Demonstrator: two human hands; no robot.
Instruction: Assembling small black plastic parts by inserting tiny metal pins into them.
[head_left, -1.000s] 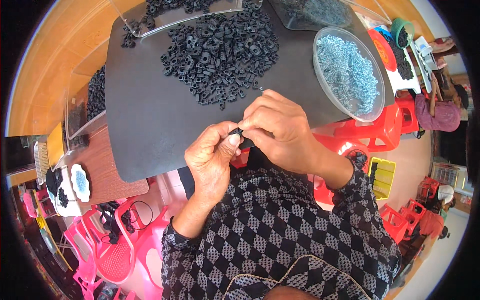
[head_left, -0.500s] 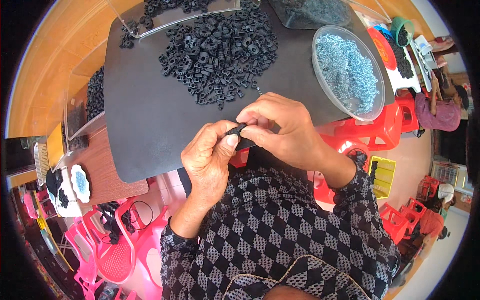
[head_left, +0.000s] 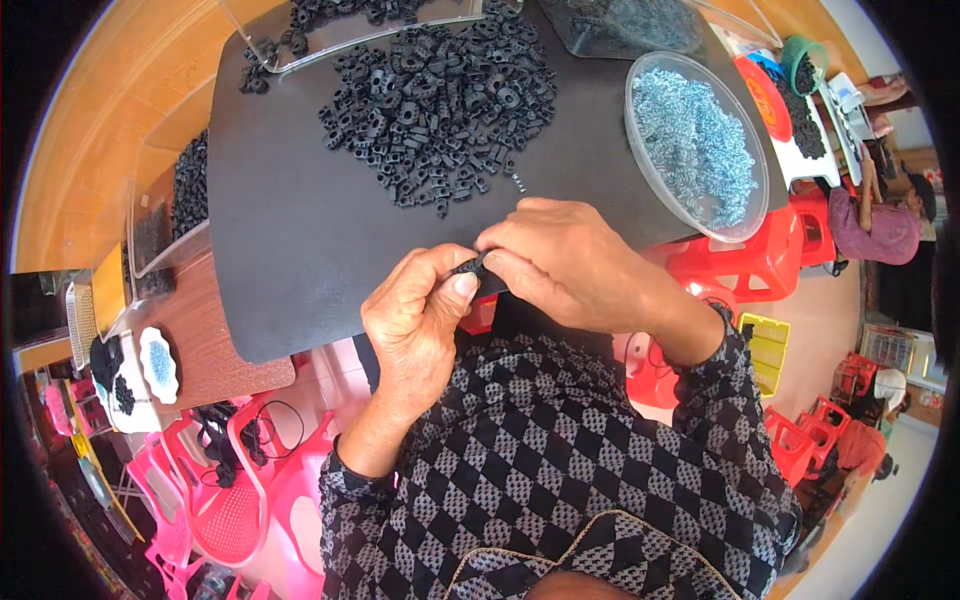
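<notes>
In front of my body, above the near edge of the dark grey table mat, both hands meet at one small black plastic cord lock. My left hand pinches it between thumb and fingers. My right hand is closed at its right end, thumb and fingertips pressed against it; those fingers cover part of the piece. Just beyond the right hand lies a single metal spring. Farther off, a heap of loose black cord lock parts spreads over the mat.
A round clear tub of small metal springs stands at the right edge. Clear plastic trays are at the far side. Red stools stand right, pink chairs left. People sit at far right.
My right hand has turned over the piece, its knuckles now higher and fingers more tucked in. The loose spring shows more fully. My left hand stays almost still.
</notes>
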